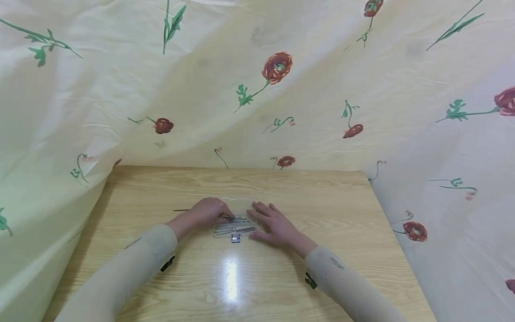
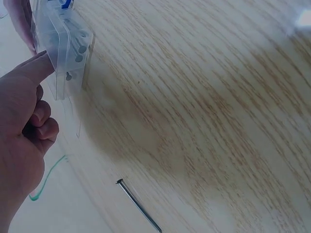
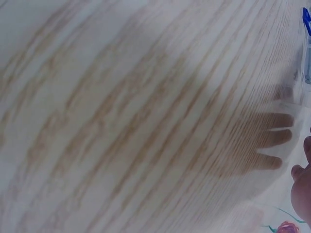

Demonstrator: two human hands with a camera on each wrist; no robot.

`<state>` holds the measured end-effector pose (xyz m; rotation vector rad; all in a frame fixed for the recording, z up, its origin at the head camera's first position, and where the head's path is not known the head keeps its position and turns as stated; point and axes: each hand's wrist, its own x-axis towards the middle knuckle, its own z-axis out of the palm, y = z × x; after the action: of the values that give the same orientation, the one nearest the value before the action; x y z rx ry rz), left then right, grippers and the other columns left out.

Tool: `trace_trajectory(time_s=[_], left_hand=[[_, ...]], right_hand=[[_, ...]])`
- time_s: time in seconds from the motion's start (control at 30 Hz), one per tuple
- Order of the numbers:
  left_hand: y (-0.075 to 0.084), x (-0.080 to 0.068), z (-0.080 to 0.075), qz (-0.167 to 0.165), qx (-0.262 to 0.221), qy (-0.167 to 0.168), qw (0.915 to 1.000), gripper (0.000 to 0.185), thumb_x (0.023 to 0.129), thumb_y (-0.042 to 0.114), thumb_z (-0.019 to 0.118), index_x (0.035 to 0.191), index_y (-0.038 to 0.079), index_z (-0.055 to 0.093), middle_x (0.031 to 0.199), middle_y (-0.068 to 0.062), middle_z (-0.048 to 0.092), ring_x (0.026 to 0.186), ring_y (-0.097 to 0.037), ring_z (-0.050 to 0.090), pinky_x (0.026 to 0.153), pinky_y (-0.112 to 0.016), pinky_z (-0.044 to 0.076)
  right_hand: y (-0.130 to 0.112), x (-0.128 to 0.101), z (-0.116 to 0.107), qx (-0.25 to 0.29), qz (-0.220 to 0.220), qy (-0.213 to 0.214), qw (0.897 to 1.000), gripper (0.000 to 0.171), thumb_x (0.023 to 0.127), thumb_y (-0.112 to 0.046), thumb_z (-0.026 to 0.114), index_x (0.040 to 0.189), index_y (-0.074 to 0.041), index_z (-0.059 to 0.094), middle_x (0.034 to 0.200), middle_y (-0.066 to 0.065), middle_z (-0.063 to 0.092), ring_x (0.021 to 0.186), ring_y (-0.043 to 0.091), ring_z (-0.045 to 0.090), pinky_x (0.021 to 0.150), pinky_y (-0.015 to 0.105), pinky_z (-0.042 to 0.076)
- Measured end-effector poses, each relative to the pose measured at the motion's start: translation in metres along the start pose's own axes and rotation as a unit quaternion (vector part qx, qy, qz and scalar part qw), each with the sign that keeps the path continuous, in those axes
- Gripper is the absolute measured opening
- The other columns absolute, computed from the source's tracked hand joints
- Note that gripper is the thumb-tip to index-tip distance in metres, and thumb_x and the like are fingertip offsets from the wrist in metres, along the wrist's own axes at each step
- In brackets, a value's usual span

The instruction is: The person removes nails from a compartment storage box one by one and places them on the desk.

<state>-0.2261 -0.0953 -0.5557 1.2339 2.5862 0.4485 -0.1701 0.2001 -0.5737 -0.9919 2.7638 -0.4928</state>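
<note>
Near the middle of the desk [image 1: 330,197], a little toward its far edge, sits a small clear plastic box [image 1: 235,223] with nails lying in its compartments. The left hand [image 1: 207,212] is curled at the box's left side; the wrist view shows one fingertip pressed against the clear wall while the other fingers are folded into the palm, so it steadies the box and grips nothing. The right hand [image 1: 273,223] lies flat with straight fingers spread at the box's right side, holding nothing; whether it rests on the lid or on the wood beside it I cannot tell. The risk, as I judge it, is that so light a box, pushed from one side only, could tip or skate on the glossy wood and spill its nails. A loose nail [image 1: 181,209] already lies on the wood just left of the left hand, near enough for a sleeve to sweep it toward the left edge and down into the flowered cloth [image 1: 60,134] hanging there. There is wide bare wood toward the near edge and toward both side edges; the far edge is closer.
</note>
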Motion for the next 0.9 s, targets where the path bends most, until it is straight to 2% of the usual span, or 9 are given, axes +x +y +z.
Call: trace_trajectory(time_s=[0.33, 0.6, 0.9], left_hand=[[-0.0010, 0.0017, -0.0013, 0.009, 0.001, -0.006, 0.9999, 0.021, 0.097, 0.023, 0.079, 0.118, 0.021, 0.083, 0.117, 0.005, 0.080, 0.111, -0.018, 0.075, 0.102, -0.041, 0.057], [-0.0023, 0.0021, 0.0003, 0.000, -0.005, -0.001, 1.0000, 0.021, 0.097, 0.022, 0.080, 0.117, 0.022, 0.083, 0.117, 0.004, 0.080, 0.109, -0.017, 0.075, 0.100, -0.040, 0.058], [0.0011, 0.0002, 0.0001, 0.002, -0.016, 0.015, 0.9998, 0.009, 0.097, 0.020, 0.080, 0.104, 0.021, 0.084, 0.108, 0.004, 0.081, 0.099, -0.017, 0.075, 0.094, -0.039, 0.060]], right_hand=[[-0.0006, 0.0019, -0.0019, 0.003, -0.005, 0.007, 1.000, 0.078, 0.100, -0.058, 0.067, 0.164, -0.020, 0.044, 0.174, 0.011, 0.031, 0.161, 0.032, 0.027, 0.130, 0.058, 0.018], [0.0008, 0.0021, -0.0013, 0.005, 0.002, 0.004, 1.000, 0.077, 0.100, -0.057, 0.068, 0.164, -0.020, 0.044, 0.174, 0.011, 0.031, 0.161, 0.031, 0.026, 0.130, 0.057, 0.017], [-0.0034, 0.0009, -0.0038, 0.013, 0.010, -0.003, 1.000, 0.077, 0.100, -0.056, 0.068, 0.165, -0.022, 0.043, 0.175, 0.009, 0.029, 0.162, 0.028, 0.023, 0.131, 0.054, 0.013]])
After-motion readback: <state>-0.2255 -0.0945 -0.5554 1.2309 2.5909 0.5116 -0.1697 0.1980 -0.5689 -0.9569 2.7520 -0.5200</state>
